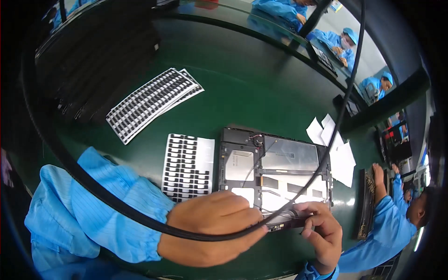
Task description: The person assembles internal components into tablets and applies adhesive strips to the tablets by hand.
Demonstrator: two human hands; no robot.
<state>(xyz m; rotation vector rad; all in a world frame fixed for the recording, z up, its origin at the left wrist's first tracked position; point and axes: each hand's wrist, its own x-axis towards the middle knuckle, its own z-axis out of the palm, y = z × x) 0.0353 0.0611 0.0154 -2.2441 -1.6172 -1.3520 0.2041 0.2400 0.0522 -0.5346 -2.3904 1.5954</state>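
Note:
A flat black device housing (239, 136) with silver panels lies in front of me, a thin wire (257, 164) running across its middle. Over its near left corner is my left hand (210, 226), fingers curled together and tips at the near edge; what they hold is hidden. At the near right edge my right hand (323, 233) has thumb and index finger closed in a pinch. Thin dark wires lead toward those fingers, but the pinched thing is too small to make out. Left of the housing lies a white sheet of black adhesive pieces (186, 163), partly used.
Two more sheets of black pieces (151, 102) overlap farther back on the green table (242, 102). White paper scraps (343, 163) lie right of the housing. A black cable (116, 211) loops across the view. At the right, a co-worker's arm (382, 224) reaches beside a dark strip-shaped part (366, 205).

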